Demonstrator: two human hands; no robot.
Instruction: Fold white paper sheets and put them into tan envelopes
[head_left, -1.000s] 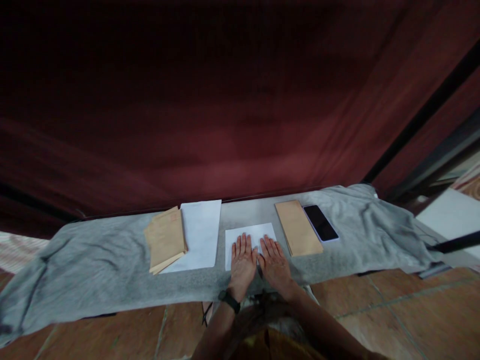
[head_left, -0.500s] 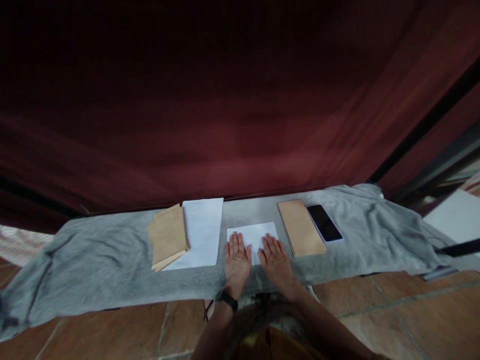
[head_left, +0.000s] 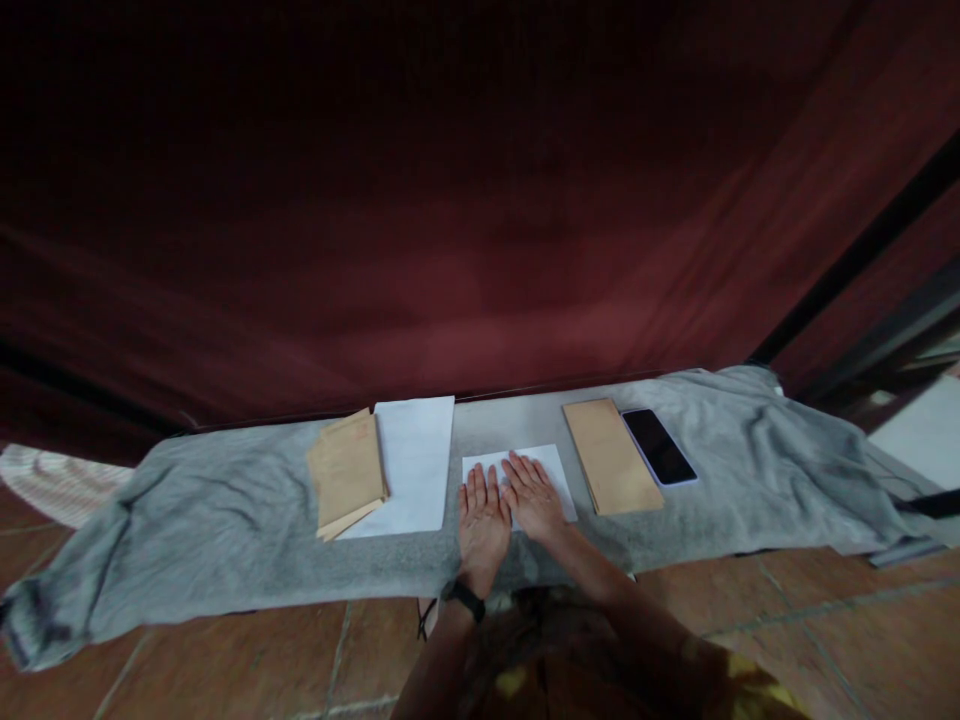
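Observation:
A small white sheet of paper point(head_left: 556, 468), perhaps folded, lies on the grey cloth in front of me. My left hand point(head_left: 482, 515) rests flat on its left part, fingers stretched out and a dark band at the wrist. Flat on the middle of the same sheet is my right hand point(head_left: 534, 500), its fingers spread and its thumb side touching or close to the left hand. Both hands are open and grip nothing. Part of the paper is hidden beneath them.
Left of the hands, several brown envelopes point(head_left: 351, 465) overlap a larger stack of white paper point(head_left: 416, 460). More brown envelopes point(head_left: 611, 455) and a phone point(head_left: 660, 447) lie to the right. The grey cloth point(head_left: 225, 520) covers a narrow surface before a dark red panel point(head_left: 480, 250).
My right hand has slid left across the paper to meet my left hand, baring the sheet's right side. The view has shifted slightly.

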